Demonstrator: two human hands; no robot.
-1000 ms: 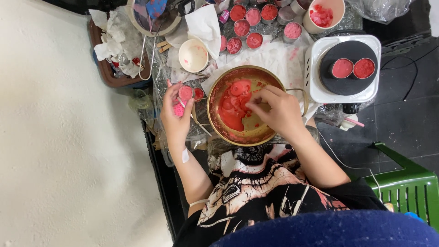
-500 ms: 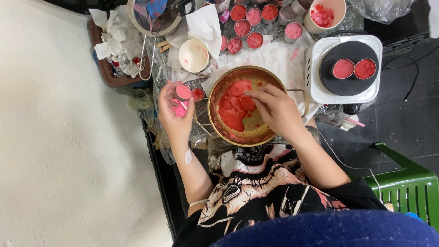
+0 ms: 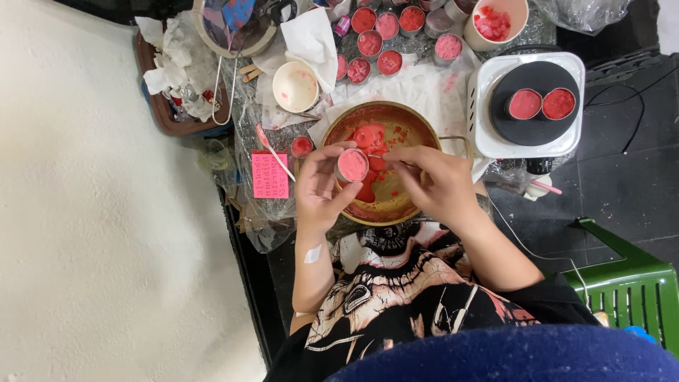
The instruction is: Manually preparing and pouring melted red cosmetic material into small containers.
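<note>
The left hand (image 3: pixel 320 189) cradles a small round tin (image 3: pixel 352 165) of pink wax, fingers curled around its rim and thumb pressed to the near side, holding it over the left edge of the brass pan (image 3: pixel 382 163). The right hand (image 3: pixel 433 185) comes in from the pan's right, fingertips pinched together on a thin metal stick (image 3: pixel 385 160) that pokes toward the tin; what its tip is doing is too small to tell. Inside the pan lie red wax discs and smears on a brownish bottom.

Behind the pan sits a row of filled red and pink tins (image 3: pixel 387 62), a white cup (image 3: pixel 295 86) to the pan's upper left, and a pink paper note (image 3: pixel 269 175) just left of it. Right of the pan, a white hot plate (image 3: pixel 529 106) carries two more red tins.

The risk, I'd say: the tin is only held by fingertips over the pan's rim, so a firm push from the stick could tip it and spill wax. The right forearm also passes close to the hot plate, where a nudge could knock those tins.
</note>
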